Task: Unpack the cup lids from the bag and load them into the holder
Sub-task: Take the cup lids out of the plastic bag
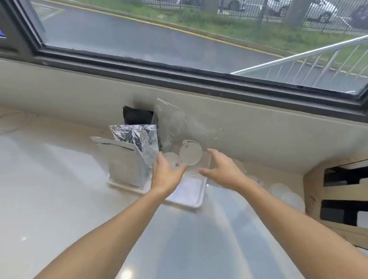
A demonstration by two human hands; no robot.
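A wide dark-framed window [193,75] runs across the back of the room, looking out on a wet road, a grass strip and parked cars behind a railing, and below its sill lies a pale glossy desk [35,204] that catches the daylight. Both bare arms reach forward from six o'clock toward a white shallow plastic tray [191,194] near the middle of the desk. The left hand [165,176] hovers over the tray's near-left part with its fingers [160,163] stretched and loosely spread, gripping nothing, though the fingertips come up against a small clear round plastic lid [173,160]. At about two o'clock from that lid sits a larger frosted round cup lid [190,152], tilted up toward the wall. The right hand [222,168] hangs just to the right of it, fingers gently arched and apart, holding nothing. Behind the lids, toward twelve o'clock, a crumpled clear plastic bag [176,121] leans on the wall. At ten o'clock from the hands a matt silver foil pouch [124,160] stands upright in the tray, with a shiny crinkled foil packet [139,136] and a black pouch [137,117] behind it. More pale round lids [287,194] lie at three o'clock beside a cardboard and black-framed stand [344,191].
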